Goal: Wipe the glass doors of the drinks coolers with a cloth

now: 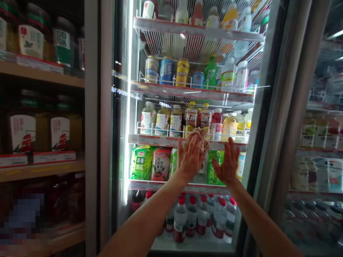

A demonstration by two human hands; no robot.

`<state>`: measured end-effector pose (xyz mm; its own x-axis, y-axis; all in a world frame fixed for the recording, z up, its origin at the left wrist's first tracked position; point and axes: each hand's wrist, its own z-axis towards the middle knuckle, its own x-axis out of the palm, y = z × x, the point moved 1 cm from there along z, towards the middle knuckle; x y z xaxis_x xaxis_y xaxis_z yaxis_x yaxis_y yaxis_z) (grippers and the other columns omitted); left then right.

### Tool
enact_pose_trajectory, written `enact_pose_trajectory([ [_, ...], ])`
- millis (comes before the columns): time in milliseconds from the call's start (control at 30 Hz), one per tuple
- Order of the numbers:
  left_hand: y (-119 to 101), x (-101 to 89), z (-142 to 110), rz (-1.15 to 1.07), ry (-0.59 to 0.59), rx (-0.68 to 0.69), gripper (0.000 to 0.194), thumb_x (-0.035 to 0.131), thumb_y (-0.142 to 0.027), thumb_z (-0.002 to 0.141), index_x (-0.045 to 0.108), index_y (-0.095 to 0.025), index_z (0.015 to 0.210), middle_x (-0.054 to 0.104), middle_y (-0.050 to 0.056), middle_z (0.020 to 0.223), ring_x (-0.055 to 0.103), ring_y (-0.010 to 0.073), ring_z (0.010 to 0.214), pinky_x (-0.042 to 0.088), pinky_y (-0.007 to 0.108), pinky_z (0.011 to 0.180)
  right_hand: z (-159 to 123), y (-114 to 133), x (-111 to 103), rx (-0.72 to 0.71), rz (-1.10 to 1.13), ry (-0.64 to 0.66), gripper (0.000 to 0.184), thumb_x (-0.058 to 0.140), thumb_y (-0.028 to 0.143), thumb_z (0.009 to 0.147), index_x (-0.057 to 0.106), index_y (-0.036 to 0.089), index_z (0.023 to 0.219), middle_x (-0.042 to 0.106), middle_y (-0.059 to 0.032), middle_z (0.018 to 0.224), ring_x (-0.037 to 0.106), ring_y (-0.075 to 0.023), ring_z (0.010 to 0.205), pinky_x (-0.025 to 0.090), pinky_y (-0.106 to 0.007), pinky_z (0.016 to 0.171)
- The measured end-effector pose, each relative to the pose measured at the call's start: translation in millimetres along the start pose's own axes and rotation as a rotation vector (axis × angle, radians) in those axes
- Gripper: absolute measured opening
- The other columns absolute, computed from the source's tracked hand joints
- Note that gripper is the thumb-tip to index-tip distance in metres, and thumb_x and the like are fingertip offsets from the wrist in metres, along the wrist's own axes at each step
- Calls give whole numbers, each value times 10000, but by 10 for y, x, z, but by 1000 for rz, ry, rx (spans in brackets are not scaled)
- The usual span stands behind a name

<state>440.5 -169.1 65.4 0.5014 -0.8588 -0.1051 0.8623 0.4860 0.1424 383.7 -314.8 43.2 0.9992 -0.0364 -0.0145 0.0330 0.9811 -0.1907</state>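
Observation:
My left hand is wrapped over a crumpled pale cloth at the glass door of a lit drinks fridge. Bunched fabric shows past the fingertips, in front of the bottles of iced tea. To its right, my right hand is raised with fingers apart and nothing in it. Whether that palm touches the glass I cannot tell. Behind the hands, a fridge shelf and green drink bottles are partly hidden.
Inside the fridge, cans and bottles fill several tiers, with red-capped bottles at the bottom. At left, a wooden shelf holds large bottles, beside a metal frame. Another glazed fridge stands at right, past a metal door edge.

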Motion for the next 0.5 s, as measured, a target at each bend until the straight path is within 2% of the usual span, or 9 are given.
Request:
enact_pose_trajectory([
  [67, -34, 56, 141, 20, -45, 11, 316, 431, -246, 850, 512, -148, 1139, 417, 119, 1371, 277, 235, 1332, 159, 478, 1107, -3, -100, 16, 68, -77, -47, 660, 402, 347, 845, 142, 158, 1421, 231, -166, 1465, 207, -286, 1355, 165, -546, 1063],
  [167, 50, 77, 277, 29, 5, 142, 369, 412, -174, 833, 490, -186, 1193, 382, 69, 1403, 225, 199, 1354, 190, 443, 1105, -13, -170, 75, 85, -122, -46, 609, 393, 329, 860, 189, 171, 1411, 287, -159, 1445, 255, -271, 1340, 183, -520, 1067],
  [233, 259, -6, 272, 56, 42, 201, 425, 417, -183, 827, 453, -208, 1249, 387, 56, 1402, 231, 200, 1352, 183, 449, 1105, -28, -187, 96, 69, -116, -48, 605, 408, 313, 855, 202, 181, 1408, 297, -154, 1442, 271, -271, 1334, 191, -521, 1065],
  [300, 550, -165, 212, 114, 7, 149, 459, 406, -194, 826, 424, -194, 1284, 393, 75, 1396, 251, 208, 1344, 172, 459, 1105, -24, -138, 57, 63, -100, -44, 603, 425, 295, 849, 217, 197, 1406, 300, -143, 1443, 270, -279, 1333, 185, -543, 1062],
  [400, 887, -389, 86, 200, -134, -63, 490, 379, -179, 828, 382, -152, 1317, 372, 119, 1402, 264, 208, 1339, 177, 453, 1102, 42, 153, -194, 99, 46, -12, 565, 378, 252, 860, 224, 251, 1403, 336, -101, 1430, 309, -273, 1317, 230, -576, 1045],
  [467, 908, -422, 1, 214, -178, -125, 489, 398, -187, 833, 379, -131, 1318, 352, 137, 1410, 244, 214, 1346, 199, 440, 1098, 84, 465, -479, 78, 153, 52, 565, 330, 232, 867, 189, 299, 1410, 405, -78, 1386, 400, -256, 1263, 326, -569, 1009],
  [500, 864, -403, -39, 204, -166, -89, 484, 416, -197, 834, 388, -122, 1311, 358, 140, 1406, 235, 216, 1350, 216, 427, 1095, 86, 620, -636, 45, 171, 79, 566, 325, 240, 869, 179, 331, 1408, 439, -66, 1356, 442, -252, 1229, 370, -561, 982],
])
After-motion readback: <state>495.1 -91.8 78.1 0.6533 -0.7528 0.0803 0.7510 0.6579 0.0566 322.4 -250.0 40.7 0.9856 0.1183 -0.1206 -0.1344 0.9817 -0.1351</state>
